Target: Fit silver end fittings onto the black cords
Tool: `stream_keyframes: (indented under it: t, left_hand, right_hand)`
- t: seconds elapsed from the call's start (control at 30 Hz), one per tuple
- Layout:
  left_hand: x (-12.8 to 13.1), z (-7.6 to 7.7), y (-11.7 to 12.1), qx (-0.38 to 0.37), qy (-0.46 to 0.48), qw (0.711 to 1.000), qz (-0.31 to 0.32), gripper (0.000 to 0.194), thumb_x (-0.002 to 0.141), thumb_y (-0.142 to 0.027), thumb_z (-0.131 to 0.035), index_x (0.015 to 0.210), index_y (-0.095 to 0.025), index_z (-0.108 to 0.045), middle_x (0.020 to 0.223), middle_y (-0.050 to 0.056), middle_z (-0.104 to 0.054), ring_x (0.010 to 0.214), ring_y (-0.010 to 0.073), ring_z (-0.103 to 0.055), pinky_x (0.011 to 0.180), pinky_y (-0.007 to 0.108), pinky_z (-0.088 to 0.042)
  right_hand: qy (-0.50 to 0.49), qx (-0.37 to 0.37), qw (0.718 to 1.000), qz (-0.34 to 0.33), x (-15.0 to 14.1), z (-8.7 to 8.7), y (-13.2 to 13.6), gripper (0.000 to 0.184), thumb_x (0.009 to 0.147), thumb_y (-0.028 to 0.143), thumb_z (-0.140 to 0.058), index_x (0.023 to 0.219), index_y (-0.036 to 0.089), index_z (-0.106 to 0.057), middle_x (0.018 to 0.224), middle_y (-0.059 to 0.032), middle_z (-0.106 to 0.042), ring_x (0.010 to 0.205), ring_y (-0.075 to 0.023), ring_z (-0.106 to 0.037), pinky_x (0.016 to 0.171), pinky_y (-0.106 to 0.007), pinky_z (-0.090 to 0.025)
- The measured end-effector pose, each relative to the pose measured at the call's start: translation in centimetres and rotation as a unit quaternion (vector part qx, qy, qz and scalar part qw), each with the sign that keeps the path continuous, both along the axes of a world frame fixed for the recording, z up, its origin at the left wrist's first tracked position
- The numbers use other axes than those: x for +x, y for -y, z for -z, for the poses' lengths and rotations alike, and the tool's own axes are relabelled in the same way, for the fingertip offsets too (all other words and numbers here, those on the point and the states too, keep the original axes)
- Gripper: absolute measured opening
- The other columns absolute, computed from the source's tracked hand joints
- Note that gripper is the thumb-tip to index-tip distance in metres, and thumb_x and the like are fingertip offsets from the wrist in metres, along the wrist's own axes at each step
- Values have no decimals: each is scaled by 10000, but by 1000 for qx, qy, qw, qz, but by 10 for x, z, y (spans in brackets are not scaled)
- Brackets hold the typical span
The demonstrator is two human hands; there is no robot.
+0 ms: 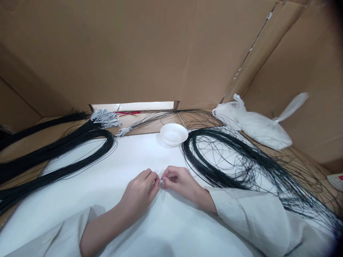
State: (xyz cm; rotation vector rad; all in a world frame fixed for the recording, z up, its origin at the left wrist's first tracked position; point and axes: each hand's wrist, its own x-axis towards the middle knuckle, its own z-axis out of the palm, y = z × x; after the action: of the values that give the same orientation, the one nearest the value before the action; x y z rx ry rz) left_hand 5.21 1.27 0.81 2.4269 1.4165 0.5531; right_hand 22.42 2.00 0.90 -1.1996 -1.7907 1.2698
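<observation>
Close together at the middle of the white work surface (139,153), my left hand (140,189) and my right hand (182,182) face each other. Between their fingertips runs a short stretch of thin dark cord (161,179). Thumb and fingers of each hand are pinched on it. Whether something small sits on the cord is too fine to make out. Just beyond the hands stands a white bowl (174,141) with small pale bits in its bottom. A loose coil of black cords (214,171) lies to the right, partly under my right sleeve.
Bundles of black cords (66,146) stretch along the left, one with black-and-white tips (105,118). A smaller tipped bunch (124,131) and a red item (130,113) lie at the back. White plastic bags (265,130) rest back right. Cardboard walls (134,53) enclose the surface.
</observation>
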Motion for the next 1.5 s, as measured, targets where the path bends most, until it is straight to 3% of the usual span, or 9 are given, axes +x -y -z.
stream_keyframes:
  t: [0.2,0.5,0.7,0.83,1.0,1.13,1.23,1.33,1.5]
  left_hand:
    - [1,-1,0,3,-14,1000,-13,217,861,-217,-359,734,-192,-533,706,16,-532,640,148,-523,569,251,-396]
    - [2,-2,-1,-4,-6,1000,-9,245,866,-222,-356,721,-189,-551,708,20,-540,666,151,-527,599,257,-391]
    - [6,-2,-1,4,-35,999,-18,221,849,-212,-368,692,-190,-522,684,10,-530,643,149,-509,574,258,-368]
    - [8,-11,-7,-18,-67,998,-1,213,832,-218,-386,689,-197,-542,712,21,-559,696,174,-535,570,265,-370]
    - [17,-49,-52,-6,10,1000,20,245,859,-294,-378,849,-186,-597,871,45,-610,808,177,-568,675,265,-423]
    - [46,-74,-108,20,-53,996,71,234,851,-209,-376,917,-154,-593,950,59,-630,861,175,-575,742,265,-422]
    - [72,-72,-143,-16,-113,985,128,173,800,-167,-485,916,-176,-614,963,38,-641,873,169,-587,753,251,-430]
    - [89,-57,-168,-55,-180,973,134,288,763,-192,-591,1048,-156,-567,1026,69,-612,852,185,-594,748,318,-464]
    - [95,-39,-186,-106,-242,956,124,271,844,-295,-524,1064,-139,-544,1028,68,-588,881,178,-582,763,381,-492]
  right_hand:
    - [35,16,999,-14,0,-4,1,186,796,182,-477,855,146,-650,771,-33,-672,711,-141,-605,651,-223,-440]
    - [25,14,1000,3,-2,-5,1,147,787,153,-479,799,136,-625,747,-38,-669,684,-135,-606,623,-208,-430]
    - [125,118,985,-10,0,-7,3,189,805,160,-472,825,179,-659,736,-14,-669,650,-121,-570,621,-214,-380]
    - [145,129,981,4,3,-4,2,182,810,174,-464,766,168,-641,664,-8,-639,576,-105,-526,556,-204,-348]
    - [79,87,992,35,6,1,-3,136,767,145,-473,721,141,-600,643,-8,-615,580,-101,-529,547,-185,-366]
    - [47,52,997,29,7,7,-8,133,746,136,-473,722,134,-604,618,-12,-611,576,-103,-540,548,-183,-379]
    - [26,33,999,21,7,12,-11,136,743,143,-471,719,128,-603,601,-17,-609,558,-101,-539,545,-183,-386]
    - [16,25,999,16,6,15,-13,140,743,149,-469,726,125,-606,606,-24,-616,561,-104,-548,554,-187,-398]
    - [15,43,999,4,5,17,-15,150,750,164,-469,732,129,-614,620,-27,-619,578,-108,-558,569,-191,-406]
